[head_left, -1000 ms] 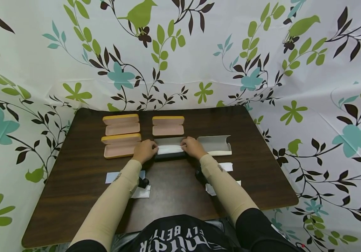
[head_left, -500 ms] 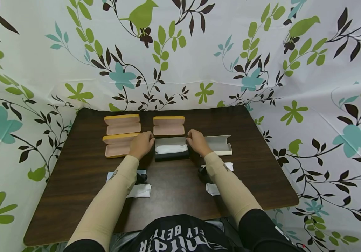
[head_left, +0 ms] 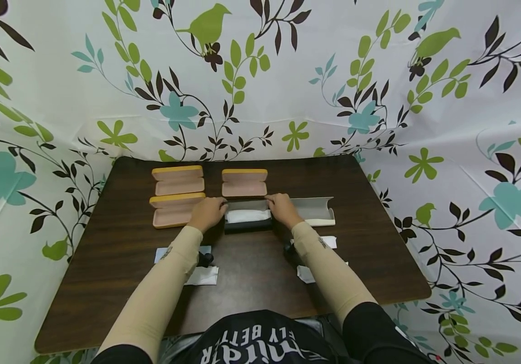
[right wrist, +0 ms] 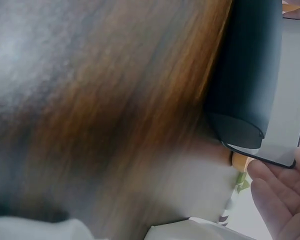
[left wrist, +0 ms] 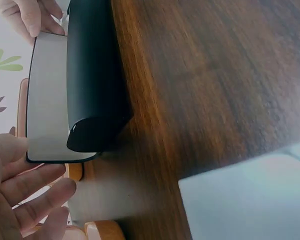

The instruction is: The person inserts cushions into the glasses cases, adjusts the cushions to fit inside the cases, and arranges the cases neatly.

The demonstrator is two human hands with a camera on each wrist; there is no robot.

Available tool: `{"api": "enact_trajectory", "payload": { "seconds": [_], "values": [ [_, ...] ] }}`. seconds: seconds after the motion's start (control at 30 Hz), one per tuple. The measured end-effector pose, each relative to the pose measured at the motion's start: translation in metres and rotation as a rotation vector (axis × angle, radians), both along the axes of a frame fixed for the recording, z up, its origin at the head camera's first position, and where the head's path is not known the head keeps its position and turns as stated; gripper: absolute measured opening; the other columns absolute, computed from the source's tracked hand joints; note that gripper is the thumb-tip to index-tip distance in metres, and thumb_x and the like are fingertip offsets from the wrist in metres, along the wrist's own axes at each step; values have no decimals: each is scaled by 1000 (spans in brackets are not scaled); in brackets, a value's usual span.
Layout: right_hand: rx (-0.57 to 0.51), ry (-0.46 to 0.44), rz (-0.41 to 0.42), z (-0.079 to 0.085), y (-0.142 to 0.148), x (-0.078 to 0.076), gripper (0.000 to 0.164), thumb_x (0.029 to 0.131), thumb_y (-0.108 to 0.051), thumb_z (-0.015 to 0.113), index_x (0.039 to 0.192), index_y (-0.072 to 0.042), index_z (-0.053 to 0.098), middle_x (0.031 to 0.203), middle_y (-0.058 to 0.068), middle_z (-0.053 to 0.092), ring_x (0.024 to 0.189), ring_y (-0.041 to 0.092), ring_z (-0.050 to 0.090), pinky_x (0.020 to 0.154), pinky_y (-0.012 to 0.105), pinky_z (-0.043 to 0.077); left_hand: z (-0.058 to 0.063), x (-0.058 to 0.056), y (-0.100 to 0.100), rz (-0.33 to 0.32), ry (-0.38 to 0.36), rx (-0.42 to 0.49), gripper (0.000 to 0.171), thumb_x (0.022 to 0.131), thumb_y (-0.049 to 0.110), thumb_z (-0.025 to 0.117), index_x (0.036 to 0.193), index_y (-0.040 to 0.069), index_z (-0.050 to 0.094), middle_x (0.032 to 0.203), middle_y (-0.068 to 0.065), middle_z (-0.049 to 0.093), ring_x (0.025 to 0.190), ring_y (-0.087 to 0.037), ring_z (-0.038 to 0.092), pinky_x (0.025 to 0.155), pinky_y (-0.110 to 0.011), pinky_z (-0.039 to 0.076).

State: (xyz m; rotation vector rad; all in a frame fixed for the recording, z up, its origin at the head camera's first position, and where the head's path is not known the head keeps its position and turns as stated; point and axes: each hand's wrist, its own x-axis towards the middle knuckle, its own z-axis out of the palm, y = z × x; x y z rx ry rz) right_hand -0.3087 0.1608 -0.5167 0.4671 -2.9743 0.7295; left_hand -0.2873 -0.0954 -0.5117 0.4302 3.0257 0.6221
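Nearer counter's (head_left: pixel 260 288) far edge | left hand (head_left: pixel 206 213), right hand (head_left: pixel 284 208) pinching lid (head_left: pixel 246 205) of dark case (head_left: pixel 248 226) | likely closing | next: fold forward evenly

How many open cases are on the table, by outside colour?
Yellow cases: 3
Dark case: 1
White case: 1
Total: 5

Table (head_left: pixel 251 293): dark wood grain.
Yellow cases (head_left: pixel 244 189): I count three, open, on the table's far half.
White case (head_left: pixel 310 210): open, right of the table's middle.
Pale pieces (head_left: pixel 205 276): I see several on the table's near half.
Curtain (head_left: pixel 269 116): birds and leaves, beyond the table.
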Motion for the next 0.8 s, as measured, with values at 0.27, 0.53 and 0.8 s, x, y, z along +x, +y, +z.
{"api": "enact_trajectory", "payload": {
  "seconds": [0.27, 0.53, 0.8],
  "values": [
    [41, 81, 47, 2, 7, 20, 22, 97, -10, 58, 115, -5, 71, 111, 9, 71, 74, 22, 68, 71, 35, 55, 6, 17, -1, -78, 65, -38, 31, 98, 29, 57, 121, 11, 68, 109, -9, 71, 91, -29, 68, 82, -49, 54],
    [213, 348, 135, -18, 9, 58, 16, 91, -5, 66, 104, -2, 74, 113, 8, 70, 102, 22, 68, 85, 34, 56, 4, 52, 0, -143, 68, -47, 31, 97, 28, 60, 119, 10, 69, 119, -9, 68, 106, -29, 65, 87, -48, 53],
    [403, 394, 102, -16, 0, 76, 15, 93, -9, 63, 101, -8, 77, 112, 1, 70, 77, 17, 70, 59, 33, 58, -1, 74, 5, -138, 43, -105, 32, 98, 27, 58, 125, 11, 66, 139, -15, 53, 126, -37, 51, 107, -49, 40]
  ]
}}
